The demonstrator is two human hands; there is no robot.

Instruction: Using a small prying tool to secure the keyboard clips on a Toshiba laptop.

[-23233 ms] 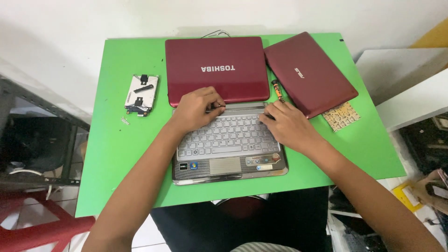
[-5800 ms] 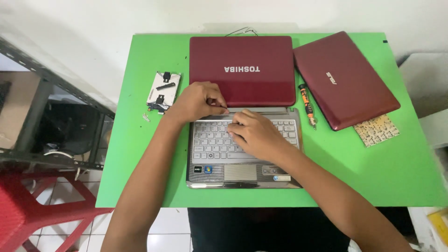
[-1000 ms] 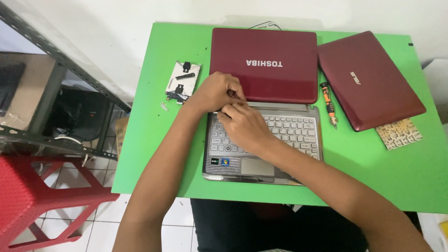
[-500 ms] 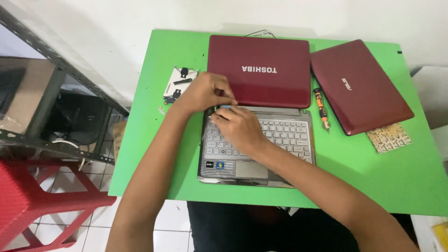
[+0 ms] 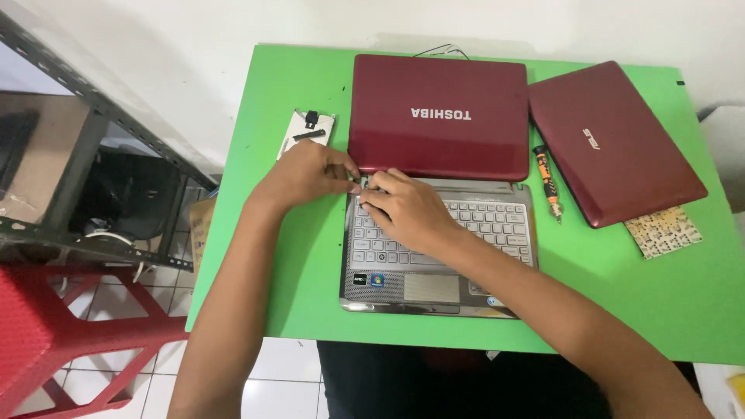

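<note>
Head view: a bright green flat-topped bench (image 5: 310, 256) is standing against a white wall, over pale tiled floor. A dark metal shelving rack (image 5: 85, 155) and a red plastic stool (image 5: 54, 341) are sitting to its left. On the bench, an open dark-red laptop with a silver keyboard (image 5: 466, 233) is lying flat, lid folded far.

The left hand (image 5: 299, 174) and right hand (image 5: 407, 209) are meeting at the keyboard's far-left corner, fingertips pressed together there; what they are pinching cannot be told.

A second closed dark-red laptop (image 5: 613, 143), an orange-handled screwdriver (image 5: 548, 182), a small beige perforated pad (image 5: 663, 231) and a silver flat drive bracket (image 5: 306, 132) are lying around.
</note>
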